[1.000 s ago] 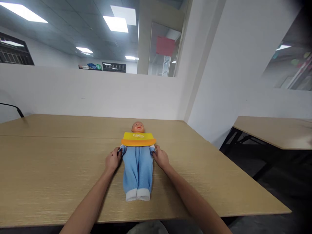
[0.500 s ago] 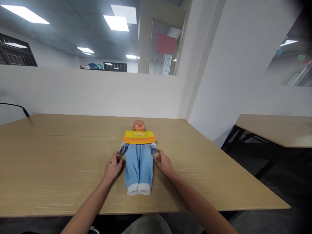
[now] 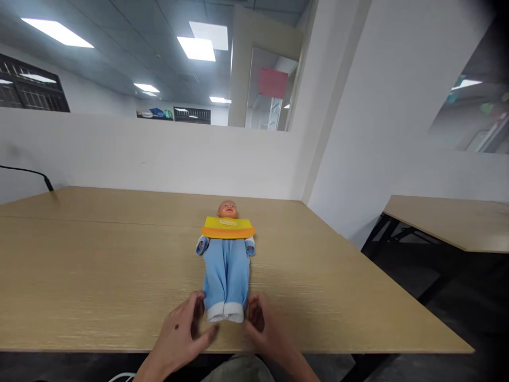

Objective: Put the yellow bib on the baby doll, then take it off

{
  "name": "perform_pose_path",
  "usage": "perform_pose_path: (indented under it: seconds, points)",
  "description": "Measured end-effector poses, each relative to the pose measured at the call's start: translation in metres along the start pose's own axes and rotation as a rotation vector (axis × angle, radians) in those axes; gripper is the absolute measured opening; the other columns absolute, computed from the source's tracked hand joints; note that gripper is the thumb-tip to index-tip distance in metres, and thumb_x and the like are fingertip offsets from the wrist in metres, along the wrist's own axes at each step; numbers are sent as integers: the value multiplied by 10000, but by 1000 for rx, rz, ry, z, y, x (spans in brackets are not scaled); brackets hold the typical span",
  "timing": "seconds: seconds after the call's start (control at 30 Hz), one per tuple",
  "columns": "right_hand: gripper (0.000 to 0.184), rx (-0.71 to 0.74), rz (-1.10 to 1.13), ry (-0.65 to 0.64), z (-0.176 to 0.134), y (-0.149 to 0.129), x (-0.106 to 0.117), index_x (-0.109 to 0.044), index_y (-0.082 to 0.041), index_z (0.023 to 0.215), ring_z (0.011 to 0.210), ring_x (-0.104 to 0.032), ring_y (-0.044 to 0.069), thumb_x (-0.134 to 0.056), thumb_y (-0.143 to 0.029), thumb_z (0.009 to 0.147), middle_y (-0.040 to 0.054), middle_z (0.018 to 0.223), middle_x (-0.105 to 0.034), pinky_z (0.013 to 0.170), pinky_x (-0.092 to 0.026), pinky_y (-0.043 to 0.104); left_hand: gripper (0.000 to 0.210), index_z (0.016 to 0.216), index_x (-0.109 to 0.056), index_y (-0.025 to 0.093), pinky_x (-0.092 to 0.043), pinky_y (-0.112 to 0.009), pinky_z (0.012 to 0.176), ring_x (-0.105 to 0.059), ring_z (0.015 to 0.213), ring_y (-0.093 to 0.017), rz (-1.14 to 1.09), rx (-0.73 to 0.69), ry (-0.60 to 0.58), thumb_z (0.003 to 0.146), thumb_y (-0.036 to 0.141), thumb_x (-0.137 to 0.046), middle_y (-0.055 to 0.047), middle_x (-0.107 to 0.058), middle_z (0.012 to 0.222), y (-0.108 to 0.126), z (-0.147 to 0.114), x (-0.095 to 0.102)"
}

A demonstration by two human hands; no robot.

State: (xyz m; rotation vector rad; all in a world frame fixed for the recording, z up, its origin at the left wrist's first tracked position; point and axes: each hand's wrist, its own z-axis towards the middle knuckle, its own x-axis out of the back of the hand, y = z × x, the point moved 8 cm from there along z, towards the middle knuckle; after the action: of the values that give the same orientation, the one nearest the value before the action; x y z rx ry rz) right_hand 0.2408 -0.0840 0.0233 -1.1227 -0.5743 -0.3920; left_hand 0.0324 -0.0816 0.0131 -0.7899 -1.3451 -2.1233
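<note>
A baby doll [image 3: 227,209] lies on its back on the wooden table, head toward the wall. It wears a light blue outfit [image 3: 226,270] with white cuffs at the legs. Across its chest lies a yellow bib [image 3: 228,225] with an orange lower edge. My left hand [image 3: 183,329] is beside the left trouser cuff, thumb and fingers apart, holding nothing. On the other side of the cuffs, my right hand [image 3: 264,326] has its fingers curved and apart from the thumb, with nothing between them. Whether the fingertips touch the cloth I cannot tell.
The table [image 3: 119,276] runs up to a white wall [image 3: 178,159] with a window above it. A black cable [image 3: 43,178] hangs at the far left. Another table [image 3: 449,220] stands to the right, across a gap.
Both hands have moved down toward me, from beside the doll's sleeves to beside its trouser cuffs, and their fingers have spread. The view has tilted slightly upward. The doll lies as before.
</note>
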Motion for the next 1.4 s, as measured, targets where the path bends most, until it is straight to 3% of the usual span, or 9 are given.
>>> perform_pose_path:
  seconds: [0.13, 0.2, 0.33, 0.63, 0.8, 0.9, 1.03, 1.23, 1.4]
  points:
    - [183, 18, -266, 139, -9, -12, -8, -446, -232, 820, 607, -544, 168, -611, -288, 765, -5, 660, -568, 584, -377, 278, 191, 902, -569, 271, -430, -317, 655, -655, 774, -251, 241, 68, 129, 830, 439, -518, -74, -685, 844, -3, -5, -8]
    - [195, 28, -380, 184, -6, -14, -11, -423, -237, 732, 592, -537, 176, -578, -322, 816, 2, 615, -557, 581, -345, 287, 175, 831, -584, 269, -393, -316, 587, -656, 730, -264, 369, 119, 158, 849, 405, -475, -83, -688, 819, -3, -4, -12]
    - [168, 40, -501, 205, -2, -12, -15, -423, -231, 690, 623, -542, 186, -555, -207, 791, 16, 628, -569, 590, -315, 286, 191, 822, -621, 266, -381, -323, 571, -664, 730, -279, 450, 128, 147, 852, 352, -453, -90, -700, 856, 2, -2, -22]
    - [127, -9, -456, 224, -9, -8, -6, -438, -214, 638, 607, -514, 169, -538, -165, 698, 13, 608, -556, 590, -299, 271, 107, 729, -592, 287, -414, -337, 667, -638, 752, -261, 303, 61, 176, 796, 311, -512, -72, -680, 786, 11, -12, -21]
    - [90, -95, -130, 24, -4, 2, -3, -567, -187, 640, 580, -505, 124, -506, -133, 678, -11, 599, -575, 562, -298, 231, 254, 615, -455, 248, -394, -294, 621, -548, 612, -190, -12, 89, 77, 829, 382, -438, -9, -573, 611, -4, -9, -9]
    - [132, -149, -61, -45, 10, 16, 7, -603, -173, 648, 601, -510, 118, -493, -155, 720, -9, 621, -592, 563, -306, 218, 258, 627, -432, 235, -390, -275, 623, -522, 618, -171, -119, 160, 67, 828, 394, -407, 18, -526, 598, -20, 9, 5]
    - [150, -289, -40, -88, 45, 51, 20, -565, -163, 688, 546, -509, 105, -455, -186, 788, -7, 631, -597, 539, -309, 212, 259, 639, -446, 225, -381, -270, 627, -540, 659, -178, -79, 272, 60, 831, 390, -391, 12, -540, 616, -44, 51, 17]
    - [215, -264, -275, 88, 110, 75, 42, -590, -152, 751, 654, -560, 138, -518, -325, 857, 41, 708, -645, 573, -299, 219, 303, 768, -572, 204, -397, -292, 659, -635, 827, -247, 98, 456, 133, 865, 430, -394, -102, -698, 861, -83, 110, 24]
    - [240, -349, -301, 201, 139, 88, 45, -616, -145, 879, 734, -613, 158, -569, -377, 846, 60, 819, -689, 582, -313, 214, 327, 785, -577, 199, -392, -270, 628, -637, 775, -224, 65, 455, 228, 861, 482, -432, -67, -692, 790, -102, 142, 25]
